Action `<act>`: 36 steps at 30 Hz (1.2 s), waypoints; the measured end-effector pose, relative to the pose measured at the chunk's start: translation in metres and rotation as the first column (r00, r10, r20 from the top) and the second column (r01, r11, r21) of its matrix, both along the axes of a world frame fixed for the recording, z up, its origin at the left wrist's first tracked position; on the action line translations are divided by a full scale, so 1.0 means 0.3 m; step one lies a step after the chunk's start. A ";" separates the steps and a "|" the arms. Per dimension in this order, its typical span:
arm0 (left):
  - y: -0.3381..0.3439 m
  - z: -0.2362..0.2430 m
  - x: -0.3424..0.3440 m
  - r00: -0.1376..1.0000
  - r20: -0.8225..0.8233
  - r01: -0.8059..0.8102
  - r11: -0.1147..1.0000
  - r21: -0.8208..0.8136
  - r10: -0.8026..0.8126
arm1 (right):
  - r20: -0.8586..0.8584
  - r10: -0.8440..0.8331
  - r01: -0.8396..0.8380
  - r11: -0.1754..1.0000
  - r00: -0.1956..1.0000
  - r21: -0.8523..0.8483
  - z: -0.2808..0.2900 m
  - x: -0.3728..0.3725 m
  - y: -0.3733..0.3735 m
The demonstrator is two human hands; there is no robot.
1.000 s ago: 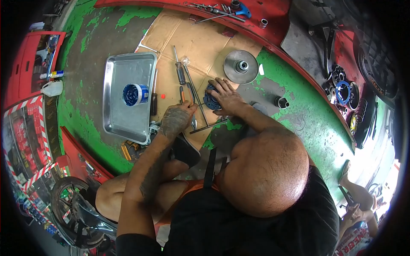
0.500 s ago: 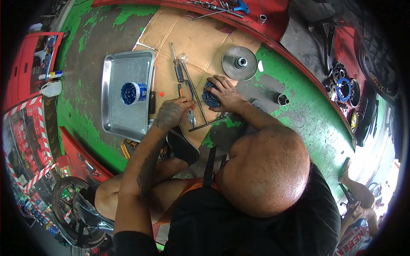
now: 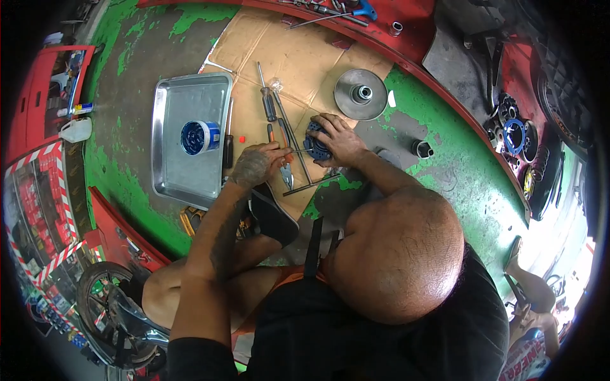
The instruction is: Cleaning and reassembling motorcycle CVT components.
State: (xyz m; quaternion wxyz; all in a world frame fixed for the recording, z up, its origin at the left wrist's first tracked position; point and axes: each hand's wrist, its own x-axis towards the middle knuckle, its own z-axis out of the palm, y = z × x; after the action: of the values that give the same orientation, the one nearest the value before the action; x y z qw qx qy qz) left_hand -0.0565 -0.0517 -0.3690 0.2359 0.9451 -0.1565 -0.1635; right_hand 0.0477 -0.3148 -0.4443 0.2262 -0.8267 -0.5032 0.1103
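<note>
My right hand [image 3: 343, 141] is wrapped over a dark, round metal part [image 3: 316, 145] with holes, gripping it against the cardboard. My left hand [image 3: 262, 163] is closed round a thin tool with a straight metal shaft [image 3: 300, 150]; its handle is hidden in my fingers. The shaft's tip meets the left side of the round part. Under my left hand lie pliers [image 3: 288, 174] with orange and black handles. Beside them rest a T-handle wrench [image 3: 304, 166] and a screwdriver [image 3: 268, 105].
A metal tray [image 3: 166, 171] on the left bears an open tub [image 3: 202, 138] of blue grease. A grey metal disc [image 3: 346, 101] with a central hub lies on the cardboard [image 3: 254, 38]. A socket [image 3: 422, 149] stands on the green floor. Another person's leg [image 3: 534, 286] shows at far right.
The view has shifted slightly. The round part looks tipped a little more on edge under my right hand, with the tool's shaft still against it.
</note>
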 end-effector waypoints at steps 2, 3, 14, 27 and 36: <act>0.010 -0.028 -0.002 0.998 0.057 0.024 0.999 0.023 -0.025 | 0.011 0.053 -0.053 0.998 0.999 0.016 -0.001 0.016 0.001; 0.017 -0.036 0.004 1.000 -0.023 -0.003 1.000 -0.012 0.003 | 0.019 0.055 -0.055 0.998 0.998 0.021 0.001 0.023 0.004; -0.159 -0.003 -0.022 0.999 0.033 -0.020 0.974 0.225 0.013 | -0.049 0.091 -0.090 0.996 0.995 0.030 0.013 0.030 -0.022; -0.117 0.198 0.003 0.992 -0.041 -0.098 0.948 0.301 0.116 | -0.062 0.179 -0.189 0.941 0.982 -0.281 0.212 0.035 0.004; -0.130 0.071 -0.016 0.973 0.161 -0.202 0.952 0.229 0.168 | -0.034 0.024 -0.032 0.971 0.999 -0.237 0.101 0.031 0.025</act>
State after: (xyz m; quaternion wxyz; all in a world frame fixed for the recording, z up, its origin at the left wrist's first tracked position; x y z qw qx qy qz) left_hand -0.0612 -0.0906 -0.3477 0.1209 0.9865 -0.0618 -0.0921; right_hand 0.0569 -0.3074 -0.4140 0.1318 -0.8388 -0.4946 0.1856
